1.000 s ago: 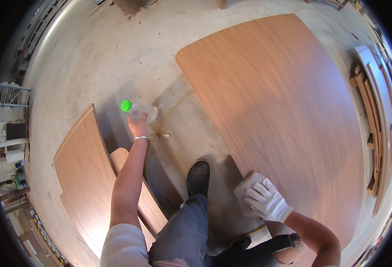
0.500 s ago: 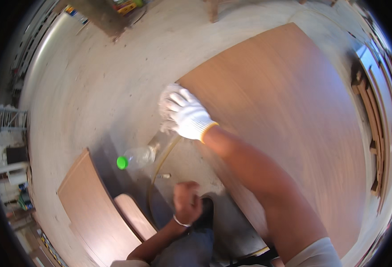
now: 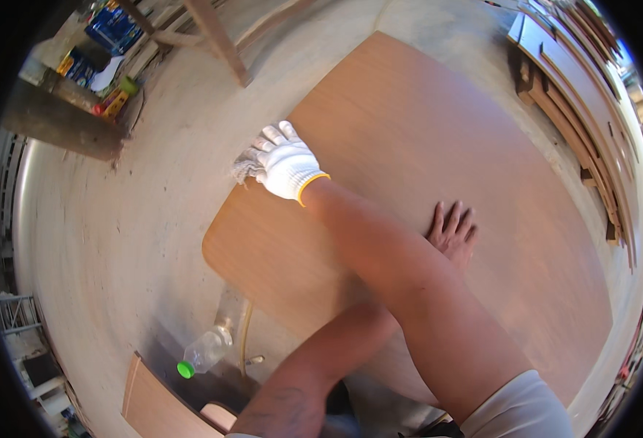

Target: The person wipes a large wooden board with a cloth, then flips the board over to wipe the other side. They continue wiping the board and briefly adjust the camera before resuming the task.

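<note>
A pale rag (image 3: 245,169) is being pressed against the left edge of a large brown wooden panel (image 3: 482,146), which is lying flat on the dusty concrete floor (image 3: 117,241). The rag is being clamped under the gloved right hand (image 3: 286,162), whose fingers are curled down over it (only a frayed corner of cloth is showing beyond the white knit glove). The right forearm is being stretched across the panel from the lower right. Further right, the bare left hand (image 3: 453,232) is being laid flat on the panel surface, fingers spread apart and gripping nothing; its forearm is being crossed by the right arm. Below the panel's rounded near corner, a clear plastic bottle (image 3: 206,350) with a green cap is lying on its side on the floor, well apart from both hands. A smaller wooden board (image 3: 157,405) is being shown at the lower left, and stacked wooden strips (image 3: 577,95) are lining the upper right.
</note>
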Tool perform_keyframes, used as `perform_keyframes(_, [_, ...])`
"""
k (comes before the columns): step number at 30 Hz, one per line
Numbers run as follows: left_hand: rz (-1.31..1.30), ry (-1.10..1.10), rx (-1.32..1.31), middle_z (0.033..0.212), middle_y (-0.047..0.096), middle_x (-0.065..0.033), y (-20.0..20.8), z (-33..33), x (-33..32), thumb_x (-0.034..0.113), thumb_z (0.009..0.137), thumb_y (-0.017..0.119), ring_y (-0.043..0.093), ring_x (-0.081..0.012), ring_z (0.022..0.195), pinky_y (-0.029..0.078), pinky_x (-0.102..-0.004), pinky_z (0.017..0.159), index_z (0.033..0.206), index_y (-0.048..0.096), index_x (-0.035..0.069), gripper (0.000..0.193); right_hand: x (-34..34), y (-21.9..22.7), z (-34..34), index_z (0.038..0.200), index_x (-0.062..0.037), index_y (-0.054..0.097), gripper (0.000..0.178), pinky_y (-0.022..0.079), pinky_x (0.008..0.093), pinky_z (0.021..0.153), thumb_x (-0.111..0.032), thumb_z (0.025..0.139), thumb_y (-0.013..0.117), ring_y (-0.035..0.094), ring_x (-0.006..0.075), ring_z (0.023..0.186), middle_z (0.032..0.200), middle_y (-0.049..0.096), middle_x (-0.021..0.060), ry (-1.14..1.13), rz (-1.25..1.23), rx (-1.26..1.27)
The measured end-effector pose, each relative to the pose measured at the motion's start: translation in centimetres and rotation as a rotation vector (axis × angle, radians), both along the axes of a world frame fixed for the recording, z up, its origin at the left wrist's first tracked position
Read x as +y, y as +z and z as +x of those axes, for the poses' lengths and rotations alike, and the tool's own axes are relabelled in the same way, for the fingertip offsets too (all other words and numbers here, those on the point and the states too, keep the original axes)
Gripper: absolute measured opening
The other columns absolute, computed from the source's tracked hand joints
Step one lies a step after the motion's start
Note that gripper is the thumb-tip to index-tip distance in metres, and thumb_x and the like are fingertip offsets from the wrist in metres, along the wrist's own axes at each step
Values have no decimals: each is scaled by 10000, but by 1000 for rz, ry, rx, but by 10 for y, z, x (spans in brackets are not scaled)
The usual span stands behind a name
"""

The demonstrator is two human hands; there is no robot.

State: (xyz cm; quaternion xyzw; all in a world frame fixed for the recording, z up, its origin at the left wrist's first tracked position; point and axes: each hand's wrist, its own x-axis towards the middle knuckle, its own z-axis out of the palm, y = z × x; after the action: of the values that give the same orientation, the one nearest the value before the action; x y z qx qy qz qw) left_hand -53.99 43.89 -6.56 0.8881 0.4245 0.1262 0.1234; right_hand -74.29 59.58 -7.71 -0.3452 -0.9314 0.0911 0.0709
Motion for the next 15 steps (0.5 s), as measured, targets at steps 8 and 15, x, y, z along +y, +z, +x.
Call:
perform_keyframes(8, [7, 53, 41, 1647, 354, -133, -18, 26, 34, 389, 1030, 497, 288, -357, 1531, 217, -660, 1208, 1531, 466, 125, 567, 113, -1, 57, 1461, -193, 581, 535, 90, 512, 1263, -472, 1015, 488, 309, 253, 1531, 1547, 526, 42, -169, 11, -73])
perform_keyframes(15, [-128, -84, 149, 1663, 329, -133, -23, 51, 47, 414, 1029, 472, 267, -371, 1541, 194, -684, 1204, 1537, 457, 117, 588, 225, -22, 125, 1472, -182, 571, 528, 124, 540, 1259, -441, 1025, 462, 320, 268, 1532, 1572, 500, 46, -388, 122, -17])
